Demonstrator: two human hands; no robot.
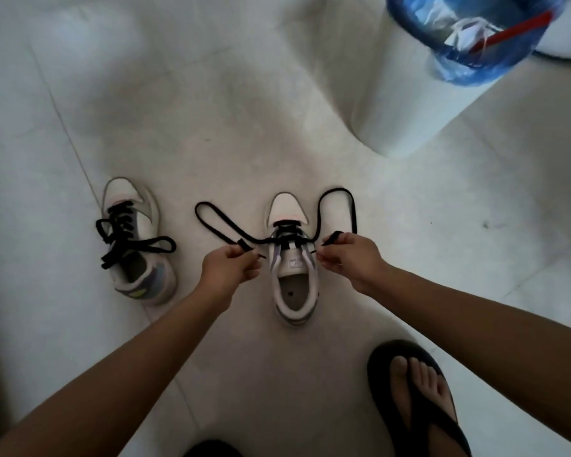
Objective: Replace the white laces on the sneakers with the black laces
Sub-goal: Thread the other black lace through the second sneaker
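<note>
Looking down, we note our left hand (228, 267) and right hand (350, 255), fingers pinching the two ends of the black lace (211, 222) threaded through the sneaker (293, 285) on the tiled floor (211, 127). Second sneaker (136, 245), already black-laced, sits to the left. Bin with blue liner (468, 44) stands beyond; flip-flop (419, 397) near.

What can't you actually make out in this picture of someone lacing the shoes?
Head view only:
- The lace tips: each is hidden inside the left hand and right hand, pinched in curled fingers.
- The upper eyelets of the middle shoe: too small and dim to count.
- The label on its tongue: print too blurred to read.
- The bin: cut off by the top edge, contents unclear through the blue bag.
- The white laces: nowhere in view.
</note>
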